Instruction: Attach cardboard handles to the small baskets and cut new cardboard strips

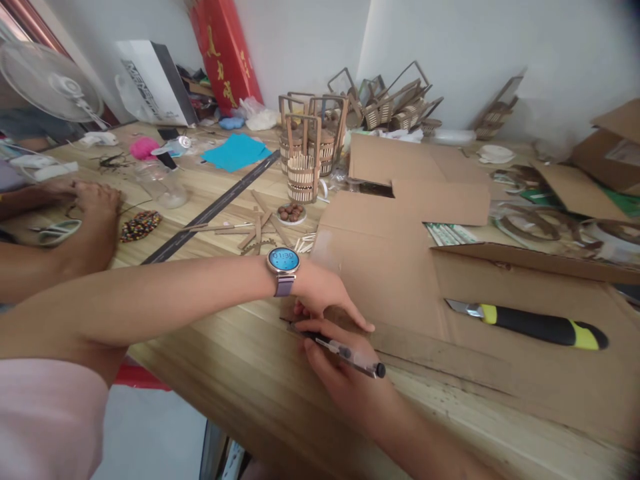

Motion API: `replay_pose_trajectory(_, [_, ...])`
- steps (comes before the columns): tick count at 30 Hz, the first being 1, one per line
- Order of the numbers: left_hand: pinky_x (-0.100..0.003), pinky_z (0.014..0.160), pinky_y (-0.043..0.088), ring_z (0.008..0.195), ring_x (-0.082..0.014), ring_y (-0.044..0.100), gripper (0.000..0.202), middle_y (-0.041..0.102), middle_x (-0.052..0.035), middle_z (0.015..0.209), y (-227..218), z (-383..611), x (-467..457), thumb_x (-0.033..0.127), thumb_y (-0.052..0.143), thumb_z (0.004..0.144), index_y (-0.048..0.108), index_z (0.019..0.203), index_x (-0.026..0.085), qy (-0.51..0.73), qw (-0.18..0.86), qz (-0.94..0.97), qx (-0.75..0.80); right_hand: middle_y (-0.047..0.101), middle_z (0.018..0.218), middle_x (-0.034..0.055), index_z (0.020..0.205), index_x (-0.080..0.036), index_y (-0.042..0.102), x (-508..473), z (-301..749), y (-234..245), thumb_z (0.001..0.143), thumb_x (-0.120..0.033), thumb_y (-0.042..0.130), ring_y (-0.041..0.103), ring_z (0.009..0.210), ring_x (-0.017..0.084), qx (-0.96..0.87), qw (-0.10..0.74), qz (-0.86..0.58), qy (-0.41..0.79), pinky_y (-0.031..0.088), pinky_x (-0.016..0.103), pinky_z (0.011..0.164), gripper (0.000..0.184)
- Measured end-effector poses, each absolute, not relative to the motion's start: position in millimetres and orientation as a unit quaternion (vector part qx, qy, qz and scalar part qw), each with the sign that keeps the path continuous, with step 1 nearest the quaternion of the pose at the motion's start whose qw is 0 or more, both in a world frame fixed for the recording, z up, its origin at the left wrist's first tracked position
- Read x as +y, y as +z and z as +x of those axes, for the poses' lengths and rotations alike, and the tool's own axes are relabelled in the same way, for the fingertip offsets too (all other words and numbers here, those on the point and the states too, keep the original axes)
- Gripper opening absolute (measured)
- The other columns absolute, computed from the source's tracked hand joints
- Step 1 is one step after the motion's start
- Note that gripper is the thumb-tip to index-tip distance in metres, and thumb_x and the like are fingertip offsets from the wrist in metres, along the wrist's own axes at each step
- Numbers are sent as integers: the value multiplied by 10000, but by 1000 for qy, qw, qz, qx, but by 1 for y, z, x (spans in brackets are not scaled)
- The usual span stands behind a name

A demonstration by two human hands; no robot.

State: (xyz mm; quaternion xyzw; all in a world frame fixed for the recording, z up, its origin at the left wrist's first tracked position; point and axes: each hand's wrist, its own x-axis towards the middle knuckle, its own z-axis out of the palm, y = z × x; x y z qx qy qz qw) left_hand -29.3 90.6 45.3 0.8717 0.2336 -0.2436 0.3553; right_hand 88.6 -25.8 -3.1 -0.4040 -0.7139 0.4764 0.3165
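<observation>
Right hand point(357, 393) has a pen point(345, 351) pinched in its fingers, writing end toward 9 o'clock and the dark butt end out around 4. Can't tell if the tip is actually touching anything. Left hand point(323, 287), the one with the watch point(283, 260), is right beside it at about 11 o'clock from the pen. It's not clenched: a finger stretches out toward 4 o'clock, and the rest are partly tucked out of sight, so no clue whether they're gripping something.

Both are at the near left end of a long thin strip point(445, 360) that lies along the edge of a big sheet of cardboard point(380, 250) on the worktop point(200, 363). Strip kinda looks see-through, but it's too blurry to swear to it.

Using the pen as the middle of the clock: a black and yellow knife point(530, 325) lies on cardboard at 3, blade pointing back at 9. Little dish of brown balls point(291, 213) at 11, with handled baskets point(303, 180) standing just behind it. Flat wooden sticks point(257, 223) are scattered just left of the dish. Blue paper point(235, 152) is further off at 11, and at 10 there's a pile of beads point(141, 225) near another person's hands point(97, 200).
</observation>
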Motion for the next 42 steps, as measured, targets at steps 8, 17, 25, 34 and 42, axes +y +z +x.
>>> replay_pose_trajectory(8, [-204, 543, 444, 543, -163, 628, 812, 549, 91, 467, 47, -29, 91, 32, 609, 778, 381, 1456, 417, -290, 323, 875, 214, 736, 1080, 67, 1019, -210, 693, -28, 85, -9, 883, -228, 517, 688, 1016, 204, -719, 327, -408, 458, 540, 311, 863, 223])
replay_pose_trajectory(17, [-198, 514, 451, 502, -150, 622, 857, 540, 101, 453, 43, -29, 93, 5, 627, 732, 392, 1453, 405, -288, 363, 858, 222, 749, 1050, 57, 1050, -226, 687, -32, 94, -10, 866, -188, 530, 701, 991, 212, -738, 308, -428, 422, 547, 301, 806, 245])
replay_pose_trajectory(25, [-201, 514, 439, 497, -155, 618, 846, 546, 99, 430, 43, -29, 93, 10, 631, 746, 391, 1453, 410, -284, 343, 868, 218, 750, 1058, 65, 1066, -204, 693, -30, 86, -12, 855, -175, 521, 708, 948, 206, -753, 313, -403, 416, 540, 306, 817, 274])
replay_pose_trajectory(34, [-215, 532, 438, 523, -159, 603, 848, 559, 99, 468, 35, -31, 97, 42, 622, 749, 362, 1466, 414, -284, 332, 878, 194, 753, 1024, 81, 1044, -169, 708, -29, 83, -10, 859, -188, 506, 709, 924, 211, -762, 319, -396, 401, 540, 321, 815, 274])
replay_pose_trajectory(42, [-208, 519, 425, 515, -153, 580, 848, 579, 93, 499, 35, -32, 96, 45, 616, 751, 357, 1465, 423, -284, 324, 880, 197, 739, 1049, 67, 1056, -193, 714, -26, 87, -11, 861, -180, 508, 690, 960, 200, -770, 302, -391, 404, 530, 314, 845, 283])
